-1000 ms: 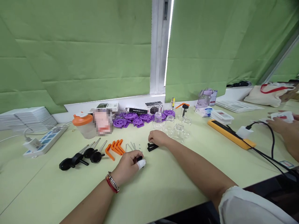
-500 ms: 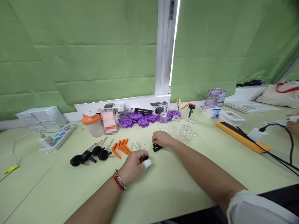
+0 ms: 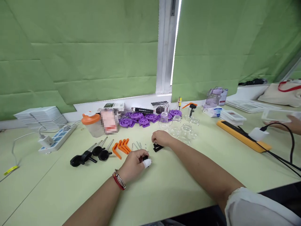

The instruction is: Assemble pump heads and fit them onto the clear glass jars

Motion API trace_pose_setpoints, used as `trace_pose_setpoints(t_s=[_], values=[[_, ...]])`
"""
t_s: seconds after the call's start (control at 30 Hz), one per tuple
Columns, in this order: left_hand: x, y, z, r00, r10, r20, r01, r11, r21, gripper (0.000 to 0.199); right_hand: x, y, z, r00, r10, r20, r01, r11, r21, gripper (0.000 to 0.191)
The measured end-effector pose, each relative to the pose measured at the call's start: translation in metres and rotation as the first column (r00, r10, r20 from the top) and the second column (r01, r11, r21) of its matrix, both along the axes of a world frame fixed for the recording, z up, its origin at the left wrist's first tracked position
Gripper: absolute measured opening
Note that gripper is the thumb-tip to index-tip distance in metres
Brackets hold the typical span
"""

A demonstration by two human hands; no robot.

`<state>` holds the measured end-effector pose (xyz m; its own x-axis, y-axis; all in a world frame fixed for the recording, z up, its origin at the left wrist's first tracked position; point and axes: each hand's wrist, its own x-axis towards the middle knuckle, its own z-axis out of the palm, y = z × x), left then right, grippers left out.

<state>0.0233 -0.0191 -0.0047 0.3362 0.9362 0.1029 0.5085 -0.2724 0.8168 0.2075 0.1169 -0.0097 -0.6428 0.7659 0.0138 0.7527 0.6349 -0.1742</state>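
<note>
My left hand (image 3: 135, 164), with white tape on the thumb, is closed round a small black part (image 3: 145, 158) above the table. My right hand (image 3: 162, 138) reaches in from the right, its fingers curled down beside a black piece (image 3: 158, 147) on the table; what its fingertips hold is hidden. Thin metal rods (image 3: 137, 146) and tiny bits lie between the hands. To the left are several orange bent handles (image 3: 122, 146) and several black round parts with metal rods (image 3: 103, 155). Behind my right hand stand clear glass jars (image 3: 185, 130).
Several purple wheel-shaped parts (image 3: 137, 116) lie by the wall near an orange-lidded cup (image 3: 91, 124). Power strips lie left (image 3: 58, 139) and right (image 3: 242, 136). At the far right, another person's hand (image 3: 293, 124) holds a clear case (image 3: 276, 115).
My right hand has shifted slightly left. My left hand has barely moved and keeps the black part. The other person's hand has come further in with a clear case.
</note>
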Motion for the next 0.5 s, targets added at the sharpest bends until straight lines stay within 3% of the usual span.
trace_pose_setpoints(t_s=[0.17, 0.3, 0.4, 0.5], values=[[0.001, -0.001, 0.0, 1.0, 0.004, 0.003, -0.004, 1.0, -0.028, 0.019, 0.003, 0.0, -0.005, 0.999, -0.025, -0.02, 0.025, 1.0, 0.012, 0.018], [0.003, 0.0, 0.0, 1.0, -0.024, -0.011, 0.024, 0.998, -0.056, 0.018, 0.003, -0.007, 0.002, 0.996, -0.042, -0.079, 0.045, 0.999, 0.03, 0.016], [0.003, 0.0, -0.001, 0.998, -0.057, -0.014, 0.057, 0.998, -0.036, 0.016, 0.001, -0.027, 0.014, 0.951, -0.034, -0.307, 0.041, 0.999, 0.017, 0.017], [0.002, 0.002, -0.004, 0.998, -0.067, -0.001, 0.067, 0.998, -0.02, 0.017, 0.0, -0.058, 0.025, 0.811, 0.045, -0.583, -0.104, 0.992, -0.067, 0.011]])
